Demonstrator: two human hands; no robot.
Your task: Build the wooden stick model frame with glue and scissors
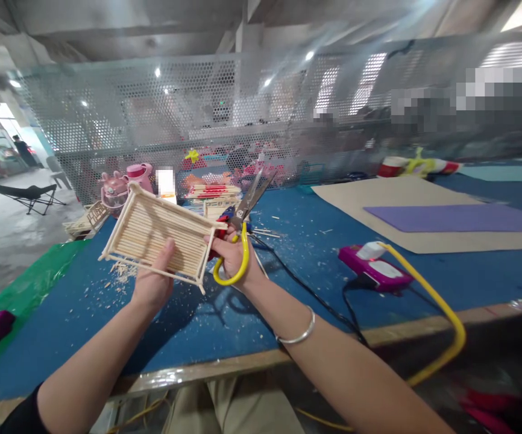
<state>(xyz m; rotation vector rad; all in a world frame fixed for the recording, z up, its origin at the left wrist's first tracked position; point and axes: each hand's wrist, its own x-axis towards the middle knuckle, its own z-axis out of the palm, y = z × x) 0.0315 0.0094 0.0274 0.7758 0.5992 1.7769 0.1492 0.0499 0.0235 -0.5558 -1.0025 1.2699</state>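
Note:
Held up over the blue table is a shallow wooden stick tray (152,232), built of thin pale rods laid side by side with a raised frame. My left hand (155,280) grips its lower edge, thumb lying on the rods. At the tray's right end, my right hand (231,253) is closed round a pair of scissors (246,259) with yellow handles, their blades pointing up and away. The same hand's fingers are at the tray's corner. A red and blue item behind that hand is partly hidden, so I cannot tell its kind.
Stick scraps (123,271) litter the blue table (179,337). A purple power strip (374,268) with a yellow cable (433,301) lies at right, near beige sheet (378,190) and purple sheet (460,218). A pink thermos (138,175) stands by the perforated screen (175,114).

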